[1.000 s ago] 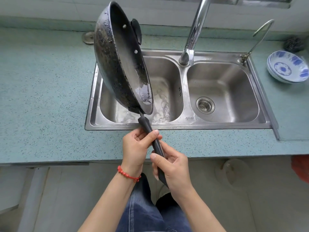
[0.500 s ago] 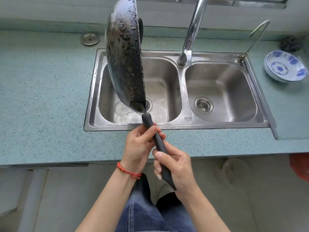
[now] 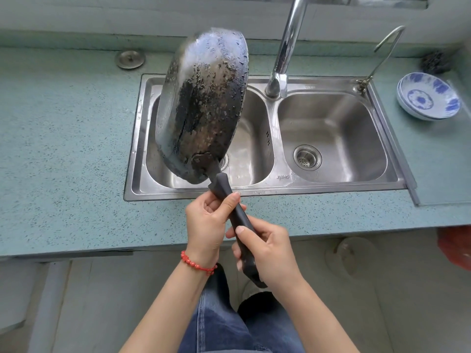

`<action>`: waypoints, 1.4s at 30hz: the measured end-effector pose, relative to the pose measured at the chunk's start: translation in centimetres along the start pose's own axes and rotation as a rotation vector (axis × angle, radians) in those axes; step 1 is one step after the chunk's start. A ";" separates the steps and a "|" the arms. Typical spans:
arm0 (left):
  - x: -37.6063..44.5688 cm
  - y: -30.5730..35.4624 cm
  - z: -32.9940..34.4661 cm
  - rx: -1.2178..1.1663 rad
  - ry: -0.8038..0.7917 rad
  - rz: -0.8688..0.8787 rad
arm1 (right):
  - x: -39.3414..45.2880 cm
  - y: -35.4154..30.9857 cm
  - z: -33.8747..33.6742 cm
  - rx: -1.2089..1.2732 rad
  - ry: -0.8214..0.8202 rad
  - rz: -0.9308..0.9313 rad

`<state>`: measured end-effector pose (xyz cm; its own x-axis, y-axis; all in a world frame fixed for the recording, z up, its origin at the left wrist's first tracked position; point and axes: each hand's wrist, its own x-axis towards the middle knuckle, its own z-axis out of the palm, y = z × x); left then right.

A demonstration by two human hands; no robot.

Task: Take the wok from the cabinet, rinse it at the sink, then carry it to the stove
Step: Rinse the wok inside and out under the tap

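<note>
A blackened, wet wok is held tilted on edge above the left basin of the double steel sink, its scorched underside turned toward me. Its long dark handle runs down toward my body. My left hand, with a red bead bracelet at the wrist, grips the handle's upper part. My right hand grips the lower part near its end. The wok's inside is hidden.
The tall chrome tap stands between the basins with no water running. A thin second tap rises at the sink's back right corner. Stacked blue-and-white bowls and a dark scrubber sit on the right counter. A round metal cap lies back left.
The wok has been rotated about its handle: its inside faced right before, then it stood edge-on, and now its burnt underside faces me. Both hands stayed on the handle.
</note>
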<state>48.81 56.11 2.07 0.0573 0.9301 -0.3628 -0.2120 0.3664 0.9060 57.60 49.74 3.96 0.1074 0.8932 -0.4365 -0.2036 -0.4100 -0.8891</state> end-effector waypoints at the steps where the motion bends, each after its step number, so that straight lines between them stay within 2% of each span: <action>1: 0.0 0.0 0.0 0.009 0.004 0.003 | 0.0 0.1 0.1 0.029 -0.007 0.010; 8: -0.1 0.4 -0.2 0.079 0.022 0.033 | 0.0 1.3 0.7 0.212 -0.055 0.033; 23: -0.3 0.8 0.3 0.110 0.011 0.053 | 0.2 1.7 -0.1 0.265 -0.100 0.008; 34: -0.4 0.6 0.0 0.134 0.008 0.038 | 0.0 1.7 -0.1 0.201 -0.087 -0.001; 42: 0.1 0.9 0.4 0.012 -0.047 -0.050 | 0.2 0.7 -0.3 0.037 0.015 -0.087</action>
<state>49.03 56.56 2.96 0.1131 0.9106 -0.3975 -0.1958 0.4127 0.8896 57.80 49.54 3.21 0.1413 0.9222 -0.3600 -0.2284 -0.3235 -0.9182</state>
